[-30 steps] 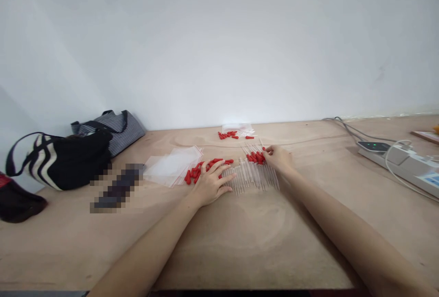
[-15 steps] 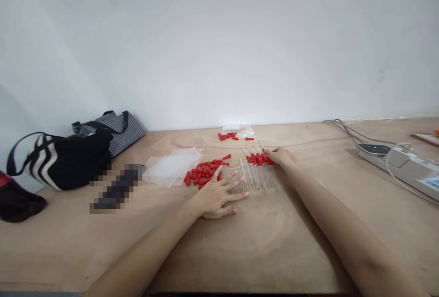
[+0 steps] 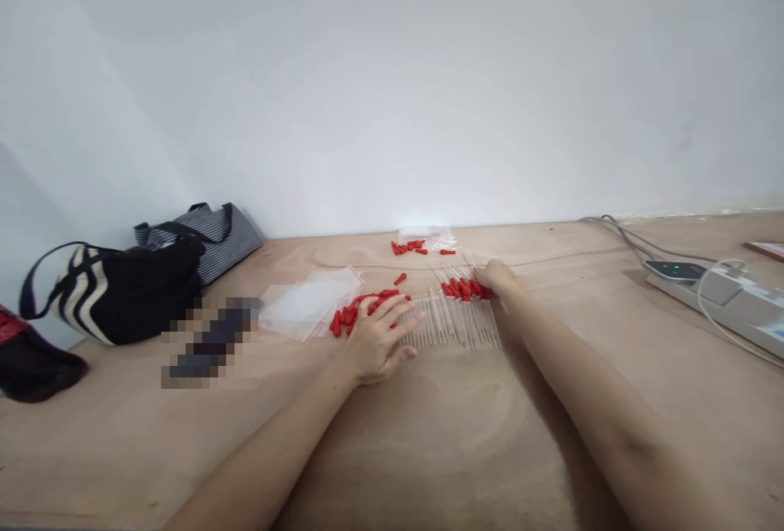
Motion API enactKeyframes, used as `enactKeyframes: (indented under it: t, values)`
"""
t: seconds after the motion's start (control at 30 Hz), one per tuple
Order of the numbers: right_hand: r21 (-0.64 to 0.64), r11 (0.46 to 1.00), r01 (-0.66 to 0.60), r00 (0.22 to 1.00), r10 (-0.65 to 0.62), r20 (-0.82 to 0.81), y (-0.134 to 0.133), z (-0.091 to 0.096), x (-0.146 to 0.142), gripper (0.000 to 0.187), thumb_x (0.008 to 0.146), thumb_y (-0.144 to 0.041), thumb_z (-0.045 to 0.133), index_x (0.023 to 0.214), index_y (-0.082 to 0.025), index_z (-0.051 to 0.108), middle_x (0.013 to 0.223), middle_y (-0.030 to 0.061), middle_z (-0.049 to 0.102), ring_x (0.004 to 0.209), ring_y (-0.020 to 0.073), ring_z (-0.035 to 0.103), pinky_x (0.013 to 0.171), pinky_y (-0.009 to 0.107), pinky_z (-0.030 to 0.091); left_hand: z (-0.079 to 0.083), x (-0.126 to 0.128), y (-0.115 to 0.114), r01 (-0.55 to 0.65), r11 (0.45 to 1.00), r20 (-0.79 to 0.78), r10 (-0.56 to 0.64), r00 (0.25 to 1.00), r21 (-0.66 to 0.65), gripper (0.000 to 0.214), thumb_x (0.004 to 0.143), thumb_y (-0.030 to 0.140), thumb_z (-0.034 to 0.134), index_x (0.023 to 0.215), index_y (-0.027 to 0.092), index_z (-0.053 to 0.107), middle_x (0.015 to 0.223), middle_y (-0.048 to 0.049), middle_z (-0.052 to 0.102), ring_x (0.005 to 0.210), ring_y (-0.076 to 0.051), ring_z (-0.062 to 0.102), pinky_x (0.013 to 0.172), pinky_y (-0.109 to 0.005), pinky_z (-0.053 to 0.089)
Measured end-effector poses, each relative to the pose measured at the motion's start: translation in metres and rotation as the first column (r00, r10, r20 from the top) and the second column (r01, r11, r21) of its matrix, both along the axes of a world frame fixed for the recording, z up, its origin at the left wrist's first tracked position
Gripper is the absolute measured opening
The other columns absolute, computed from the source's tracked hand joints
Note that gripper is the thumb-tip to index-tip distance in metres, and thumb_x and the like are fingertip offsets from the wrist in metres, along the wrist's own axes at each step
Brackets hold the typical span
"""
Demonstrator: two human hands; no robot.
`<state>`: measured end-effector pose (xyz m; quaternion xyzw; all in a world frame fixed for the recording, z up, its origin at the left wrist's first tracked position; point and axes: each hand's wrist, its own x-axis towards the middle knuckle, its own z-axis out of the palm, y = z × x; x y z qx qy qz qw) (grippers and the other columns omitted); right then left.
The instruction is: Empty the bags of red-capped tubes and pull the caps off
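My left hand (image 3: pixel 378 345) is open, its fingers loosely spread over the near side of a pile of red rubber bulbs (image 3: pixel 339 323) and the left end of a row of thin clear tubes (image 3: pixel 450 323). It partly hides both, and nothing shows in its grasp. Beyond the right part of that row lies a group of droppers (image 3: pixel 464 288), clear tubes with red bulbs fitted on their near ends. My right hand (image 3: pixel 499 279) is closed at the right edge of this group, seemingly pinching a dropper there; its fingertips are partly hidden.
Flat clear zip bags (image 3: pixel 309 302) lie left of the pile. Farther back are a small clear bag (image 3: pixel 425 233) and several loose red bulbs (image 3: pixel 407 247). Bags (image 3: pixel 140 286) stand at the left, near a blurred dark item (image 3: pixel 214 339). A power strip (image 3: pixel 716 302) with cables lies right.
My left hand has shifted slightly left, off part of the tube row and onto the bulbs, its fingers more curved. My right hand stays by the droppers. One red bulb lies farther from the pile.
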<state>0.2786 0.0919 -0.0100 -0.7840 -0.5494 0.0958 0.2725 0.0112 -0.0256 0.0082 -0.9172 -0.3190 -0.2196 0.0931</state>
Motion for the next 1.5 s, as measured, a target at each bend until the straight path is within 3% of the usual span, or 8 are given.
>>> enactKeyframes:
  t: [0.1, 0.2, 0.53, 0.63, 0.8, 0.97, 1.23, 1.5]
  values:
    - [0.044, 0.998, -0.042, 0.989, 0.047, -0.141, -0.013, 0.008, -0.002, 0.034, 0.076, -0.042, 0.044, 0.068, -0.015, 0.063, 0.062, 0.0093, 0.062, 0.068, 0.0198, 0.059, 0.059, 0.027, 0.04, 0.0, -0.002, 0.003, -0.165, 0.986, 0.264, 0.153, 0.952, 0.024, 0.026, 0.083, 0.032, 0.044, 0.1, 0.022, 0.061, 0.096, -0.0052, 0.064, 0.094, -0.02, 0.053, 0.083, -0.038, 0.033]
    - [0.121, 0.983, -0.137, 0.943, 0.167, -0.287, -0.036, 0.013, -0.016, 0.04, 0.081, -0.044, 0.035, 0.074, -0.014, 0.061, 0.067, 0.0069, 0.062, 0.063, 0.0165, 0.057, 0.055, 0.025, 0.039, 0.003, 0.004, 0.008, -0.194, 0.979, 0.42, 0.199, 0.885, -0.054, 0.022, 0.083, 0.027, 0.046, 0.088, 0.02, 0.065, 0.08, -0.0036, 0.065, 0.079, -0.016, 0.055, 0.073, -0.031, 0.041]
    - [0.353, 0.861, -0.365, 0.694, 0.504, -0.513, -0.108, -0.009, -0.077, 0.042, 0.071, -0.054, 0.046, 0.066, -0.016, 0.062, 0.056, -0.0003, 0.057, 0.052, 0.0114, 0.047, 0.051, 0.023, 0.036, -0.003, 0.052, 0.004, -0.139, 0.956, 0.428, 0.242, 0.871, -0.258, 0.021, 0.08, 0.034, 0.052, 0.091, 0.02, 0.064, 0.079, -0.001, 0.068, 0.075, -0.017, 0.055, 0.07, -0.033, 0.042]
    - [0.348, 0.846, -0.404, 0.763, 0.522, -0.382, -0.114, -0.009, -0.075, 0.041, 0.076, -0.052, 0.042, 0.067, -0.018, 0.063, 0.056, -0.0006, 0.057, 0.055, 0.013, 0.048, 0.056, 0.025, 0.035, -0.008, 0.048, 0.004, -0.185, 0.954, 0.402, 0.269, 0.875, -0.235, 0.017, 0.08, 0.031, 0.053, 0.087, 0.02, 0.064, 0.076, -0.0005, 0.067, 0.074, -0.016, 0.055, 0.068, -0.032, 0.04]
    - [0.495, 0.77, -0.402, 0.915, 0.364, 0.175, -0.126, -0.002, -0.057, 0.029, 0.079, -0.043, 0.047, 0.072, -0.019, 0.062, 0.079, 0.0051, 0.063, 0.08, 0.0183, 0.051, 0.078, 0.031, 0.027, -0.008, 0.028, 0.003, -0.227, 0.974, 0.269, 0.218, 0.938, 0.003, 0.014, 0.08, 0.031, 0.053, 0.084, 0.024, 0.065, 0.075, 0.0007, 0.068, 0.075, -0.017, 0.053, 0.069, -0.035, 0.031]
    - [0.384, 0.622, -0.682, 0.708, 0.429, 0.561, -0.128, -0.008, -0.053, 0.02, 0.086, -0.029, 0.042, 0.094, -0.029, 0.059, 0.096, -0.0006, 0.063, 0.096, 0.0156, 0.048, 0.089, 0.033, 0.011, -0.013, 0.022, 0.001, -0.158, 0.974, 0.207, 0.123, 0.971, 0.162, 0.014, 0.083, 0.029, 0.05, 0.083, 0.024, 0.064, 0.076, 0.0018, 0.068, 0.074, -0.016, 0.052, 0.071, -0.036, 0.027]
    - [0.36, 0.51, -0.781, 0.597, 0.441, 0.67, -0.129, -0.018, -0.056, 0.023, 0.083, -0.016, 0.041, 0.079, -0.026, 0.061, 0.061, -0.0038, 0.058, 0.074, 0.0119, 0.049, 0.088, 0.036, 0.009, -0.021, 0.019, -0.006, -0.136, 0.967, 0.135, 0.109, 0.985, 0.213, 0.018, 0.084, 0.027, 0.047, 0.077, 0.024, 0.063, 0.068, 0.0005, 0.064, 0.071, -0.015, 0.051, 0.072, -0.037, 0.024]
    - [0.294, 0.557, -0.777, 0.623, 0.609, 0.491, -0.132, -0.004, -0.057, 0.021, 0.081, -0.026, 0.046, 0.068, -0.024, 0.062, 0.058, -0.002, 0.059, 0.077, 0.0145, 0.044, 0.087, 0.042, 0.01, -0.018, 0.02, -0.013, -0.104, 0.924, 0.09, 0.076, 0.993, 0.368, 0.023, 0.079, 0.011, 0.042, 0.073, 0.022, 0.06, 0.063, 0.0008, 0.061, 0.068, -0.015, 0.049, 0.071, -0.037, 0.024]
